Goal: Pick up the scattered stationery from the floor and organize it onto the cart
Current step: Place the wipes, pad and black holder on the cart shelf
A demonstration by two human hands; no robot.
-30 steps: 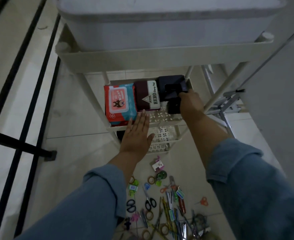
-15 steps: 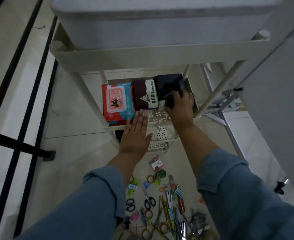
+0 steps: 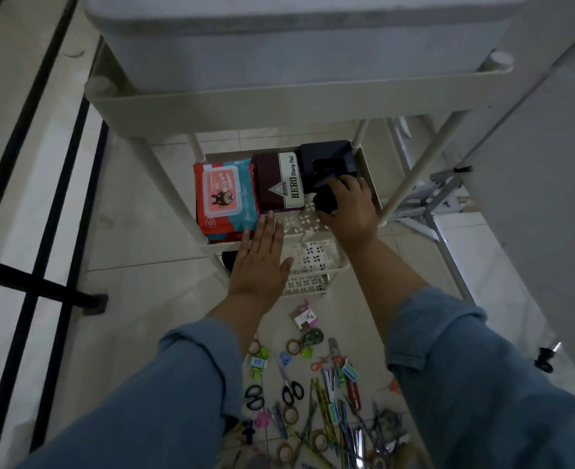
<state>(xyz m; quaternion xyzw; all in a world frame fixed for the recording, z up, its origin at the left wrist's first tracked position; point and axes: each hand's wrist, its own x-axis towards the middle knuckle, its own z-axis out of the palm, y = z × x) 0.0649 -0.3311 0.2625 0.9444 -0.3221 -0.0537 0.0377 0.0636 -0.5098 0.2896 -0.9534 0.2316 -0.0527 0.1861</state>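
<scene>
Both hands reach under the cart's top tray. Her right hand (image 3: 348, 211) is curled over a small black object (image 3: 325, 200) on the middle shelf (image 3: 308, 218), fingers closed round it; what it is I cannot tell. Her left hand (image 3: 262, 262) is flat, fingers together and straight, holding nothing, its fingertips at the shelf's front lip. Three things stand side by side at the back of that shelf: a red wipes pack (image 3: 227, 198), a maroon stamp pad box (image 3: 281, 184), and a black hole punch (image 3: 326, 160) against the right wall. A grey bin (image 3: 296, 45) fills the top tray and overhangs the shelf. Below, on the tiled floor (image 3: 137, 299), the scattered stationery (image 3: 313, 394) lies between the two blue sleeves: at least three pairs of scissors, several tape rolls, pencils, clips.
</scene>
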